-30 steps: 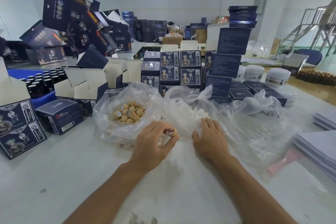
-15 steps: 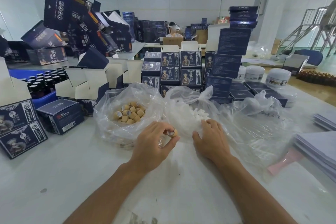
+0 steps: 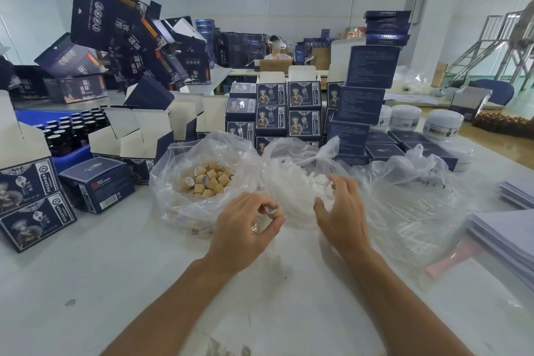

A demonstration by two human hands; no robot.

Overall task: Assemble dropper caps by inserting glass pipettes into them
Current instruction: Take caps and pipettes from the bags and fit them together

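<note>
The cap (image 3: 273, 209), a short tan cylinder with a pale lining at its open mouth, is sitting pinched between thumb and fingers of the left hand (image 3: 245, 228), just in front of the cap bag (image 3: 173, 176). The right hand (image 3: 341, 211) is lifting off the table; a second ago it was lying flat, and now its fingers are spreading loosely, holding nothing visible, at the white bag (image 3: 291, 159) right of the cap bag. Judgement: a white part is being fetched; insertion is not yet begun. Both bags are thin, crinkled, clear film; the white pieces (image 3: 315, 180) are small, their shape unclear.
</note>
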